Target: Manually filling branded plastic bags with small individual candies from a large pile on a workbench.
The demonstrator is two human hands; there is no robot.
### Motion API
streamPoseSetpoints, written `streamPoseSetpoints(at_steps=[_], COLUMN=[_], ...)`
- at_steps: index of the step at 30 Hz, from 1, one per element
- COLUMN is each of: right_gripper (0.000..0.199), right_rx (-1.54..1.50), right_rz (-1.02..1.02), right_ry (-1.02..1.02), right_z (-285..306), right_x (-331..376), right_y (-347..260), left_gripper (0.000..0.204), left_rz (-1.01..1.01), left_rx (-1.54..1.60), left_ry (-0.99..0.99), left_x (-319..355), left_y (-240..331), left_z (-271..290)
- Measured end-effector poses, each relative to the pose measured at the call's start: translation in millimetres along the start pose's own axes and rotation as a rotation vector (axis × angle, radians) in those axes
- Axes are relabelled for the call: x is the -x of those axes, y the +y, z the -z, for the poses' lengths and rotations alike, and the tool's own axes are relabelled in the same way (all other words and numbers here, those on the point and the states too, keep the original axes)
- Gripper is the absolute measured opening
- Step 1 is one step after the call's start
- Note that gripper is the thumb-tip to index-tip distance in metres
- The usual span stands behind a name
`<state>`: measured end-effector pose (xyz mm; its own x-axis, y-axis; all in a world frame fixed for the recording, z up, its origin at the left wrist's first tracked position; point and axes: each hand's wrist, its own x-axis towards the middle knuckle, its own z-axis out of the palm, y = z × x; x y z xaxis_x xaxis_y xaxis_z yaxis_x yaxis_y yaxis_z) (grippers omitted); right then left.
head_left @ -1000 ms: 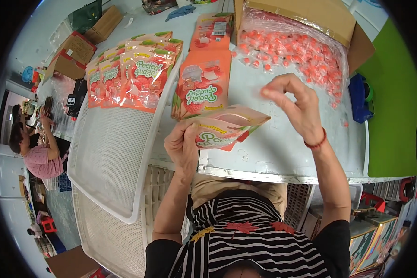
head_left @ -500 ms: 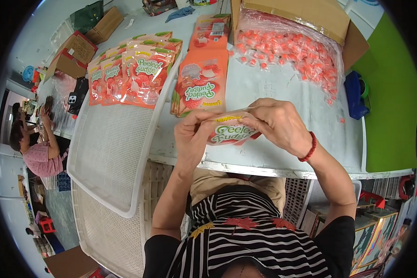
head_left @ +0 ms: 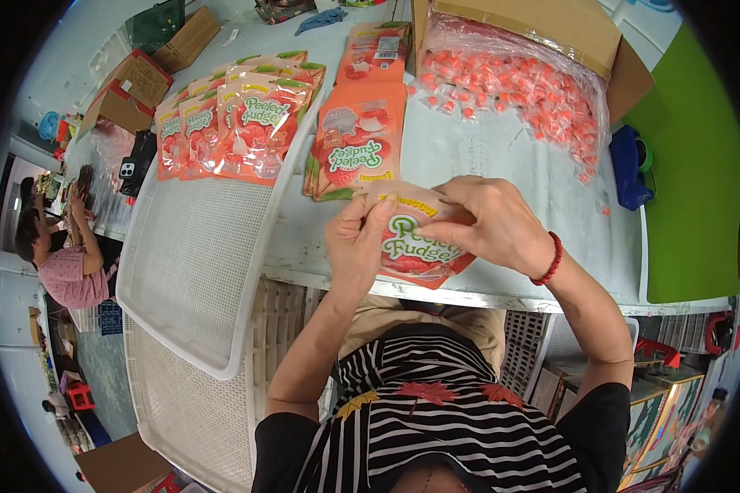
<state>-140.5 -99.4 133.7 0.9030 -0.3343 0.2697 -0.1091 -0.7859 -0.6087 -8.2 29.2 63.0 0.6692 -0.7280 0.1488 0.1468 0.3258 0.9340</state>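
Observation:
A pink and red candy pouch (head_left: pixel 411 251) hangs between my hands over the near edge of the table. My left hand (head_left: pixel 360 234) pinches its upper left edge, thumb in front. My right hand (head_left: pixel 497 226), with a red bead bracelet on its wrist, grips the upper right edge between thumb and fingers. The printed front faces me. Just beyond my left hand lies a stack of flat pouches (head_left: pixel 358 135), and a second stack (head_left: pixel 372 53) sits behind it. At the back right, individually wrapped red candies (head_left: pixel 518 86) spill from a plastic-lined cardboard box (head_left: pixel 534 25).
Left of me, a white mesh tray (head_left: pixel 197 246) holds several filled pouches (head_left: pixel 263 123) at its far end; another tray (head_left: pixel 193 394) is below. A blue tape dispenser (head_left: pixel 631 168) stands at the right beside a green surface (head_left: pixel 695 172). A co-worker (head_left: pixel 74 267) is at far left.
The pouch has tipped from a flatter, foreshortened pose, so more of its front now shows and its bottom hangs lower. My left hand has shifted slightly right; both hands keep hold.

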Motion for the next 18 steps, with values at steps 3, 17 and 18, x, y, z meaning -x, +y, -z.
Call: streamPoseSetpoints(at_steps=[3, 17, 18], right_gripper=[0.024, 0.013, 0.014], right_rx=[0.140, 0.107, 0.053], right_rz=[0.106, 0.134, 0.109], right_ry=[-0.005, 0.003, 0.030], right_z=[-3, -13, -15], right_x=[1, 4, 2], right_y=[4, -15, -17], left_gripper=[0.013, 0.007, 0.007], left_rz=[-0.030, -0.300, -0.243], left_rx=[-0.176, -0.347, -0.334], left_ry=[-0.048, -0.112, -0.127], left_x=[2, 14, 13], left_y=[-3, 13, 19], left_z=[2, -2, -1])
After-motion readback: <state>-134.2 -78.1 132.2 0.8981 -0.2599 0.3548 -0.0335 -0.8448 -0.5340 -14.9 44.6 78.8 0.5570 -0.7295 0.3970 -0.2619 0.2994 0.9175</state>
